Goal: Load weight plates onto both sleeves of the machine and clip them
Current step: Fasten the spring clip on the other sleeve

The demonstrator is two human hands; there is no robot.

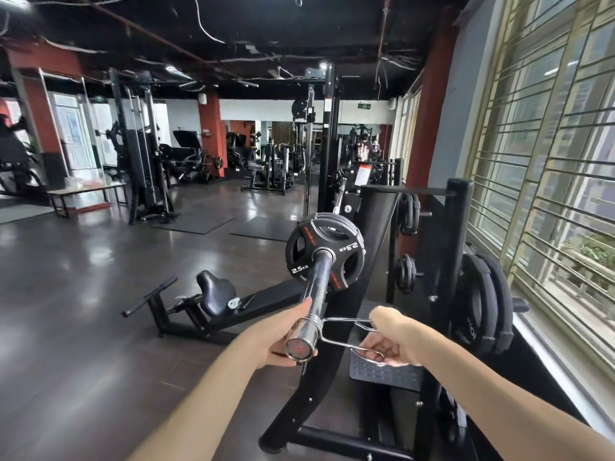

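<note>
head view: gym floor, machine frame in front, window with bars on the right.
sleeve: chrome, points toward the camera, red end cap nearest.
weight plates: black 2.5 kg plates stacked at the far end of the sleeve, against the collar; several deep, exact count unclear.
spring clip: coil sits round the near tip of the sleeve, well apart from the plates; both wire handles stick out to the right.
left hand: cupped under and beside the sleeve tip, fingers partly hidden behind the chrome; touches it, whether they curl round it I cannot tell.
right hand: fingers and thumb curled round the two clip handles, squeezing them toward each other.
plate rack: black upright posts right of the sleeve, spare plates hung on its pegs, large ones lowest.
seat: black padded seat on a low rail, left of the frame, on the floor.
</note>
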